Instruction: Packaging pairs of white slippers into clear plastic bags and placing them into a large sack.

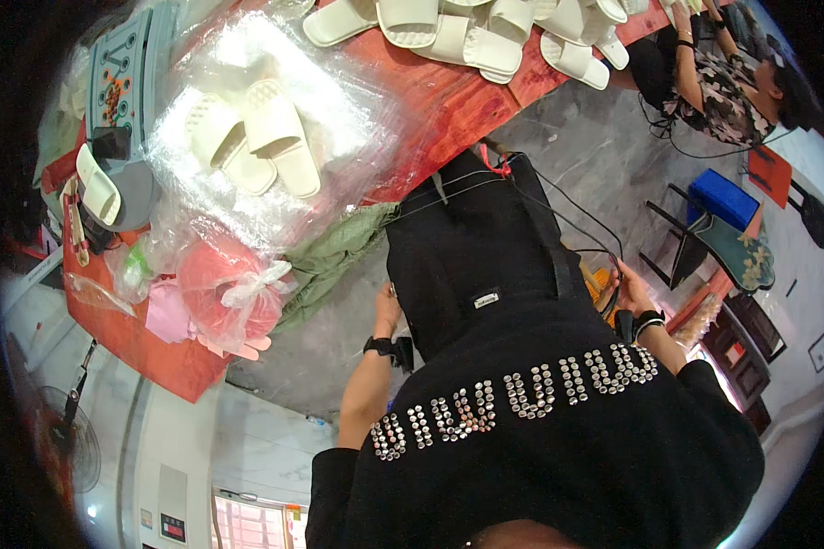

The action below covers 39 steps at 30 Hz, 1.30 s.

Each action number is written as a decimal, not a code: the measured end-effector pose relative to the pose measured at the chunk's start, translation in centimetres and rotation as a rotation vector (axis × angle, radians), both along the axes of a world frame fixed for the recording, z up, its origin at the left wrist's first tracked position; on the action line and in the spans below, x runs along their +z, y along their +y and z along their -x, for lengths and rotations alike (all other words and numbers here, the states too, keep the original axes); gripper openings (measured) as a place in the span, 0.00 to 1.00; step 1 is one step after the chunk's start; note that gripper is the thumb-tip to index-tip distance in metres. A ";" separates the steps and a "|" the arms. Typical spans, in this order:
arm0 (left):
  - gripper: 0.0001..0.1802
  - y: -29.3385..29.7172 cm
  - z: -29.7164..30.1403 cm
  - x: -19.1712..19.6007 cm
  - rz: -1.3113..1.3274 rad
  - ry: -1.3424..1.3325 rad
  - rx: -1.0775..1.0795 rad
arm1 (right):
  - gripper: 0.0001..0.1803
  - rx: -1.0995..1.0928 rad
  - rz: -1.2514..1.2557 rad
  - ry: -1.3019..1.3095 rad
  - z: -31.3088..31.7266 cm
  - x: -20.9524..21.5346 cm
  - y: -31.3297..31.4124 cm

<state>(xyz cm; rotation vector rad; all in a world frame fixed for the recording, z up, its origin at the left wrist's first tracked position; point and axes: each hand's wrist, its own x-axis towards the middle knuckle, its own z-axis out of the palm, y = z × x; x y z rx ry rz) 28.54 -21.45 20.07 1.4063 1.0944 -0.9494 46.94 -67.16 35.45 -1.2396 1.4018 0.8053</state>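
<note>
- The right hand [634,293] is curling its fingers at the person's right side, where a dark cord [621,247] is meeting the fingertips; whether they are pinching it, I cannot tell.
- From that hand, the dark cord is running forward and inward, toward a bit of red string [496,163] beyond the knees.
- The left hand [387,313] is hanging at the left edge of the black cloth [476,247] over the lap; its fingers are showing too small to tell whether they are gripping.
- The black cloth is spreading between the two hands, and dark bands are circling both wrists.
- Just ahead and left of the left hand, a green cloth [339,252] is lying crumpled, with a pink bundle [229,284] in clear plastic sitting beside it.
- Farther ahead of that hand, a pair of pale slippers [279,119] is resting on clear plastic on a red table [467,119]; more slippers [407,18] are crowding its far side.
- Well ahead and right of the right hand, a co-worker [714,101] is leaning in, and a blue box [723,197] is standing nearer.
</note>
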 end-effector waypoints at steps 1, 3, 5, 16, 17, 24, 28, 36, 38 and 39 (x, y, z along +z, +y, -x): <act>0.14 0.3 -0.7 -0.3 -0.002 0.009 0.007 | 0.10 0.007 -0.002 0.009 -0.2 0.1 0.0; 0.14 0.6 -2.0 -0.9 -0.004 0.237 0.215 | 0.12 0.023 -0.067 -0.013 -0.6 0.6 0.3; 0.13 0.6 -1.4 -2.8 -0.101 0.094 0.122 | 0.13 -0.037 -0.042 -0.006 -1.2 0.7 0.4; 0.24 -8.0 -15.8 -4.7 -0.203 -0.529 -0.601 | 0.12 0.035 -0.239 -0.056 -8.1 -1.9 -1.4; 0.26 -8.6 -16.4 -4.5 -0.133 -0.439 -0.640 | 0.09 0.088 -0.120 -0.044 -8.8 -1.5 -0.6; 0.28 -10.4 -16.4 -5.4 -0.083 -0.389 -0.478 | 0.07 0.627 -0.336 0.090 -12.4 -4.1 -0.6; 0.26 -11.9 -17.7 -6.8 -0.334 -0.502 -0.559 | 0.13 0.808 -0.443 0.155 -13.3 -4.5 -1.0; 0.15 -13.9 -19.8 -4.3 0.042 -0.557 -0.629 | 0.15 0.775 -0.573 0.242 -13.7 -3.9 -1.1; 0.12 -12.4 -19.6 -4.1 0.107 -0.741 -0.351 | 0.15 0.763 -0.627 0.271 -13.8 -4.4 -0.5; 0.12 -11.7 -19.0 -3.6 0.096 -0.733 -0.350 | 0.16 0.843 -0.579 0.254 -13.8 -4.6 -0.4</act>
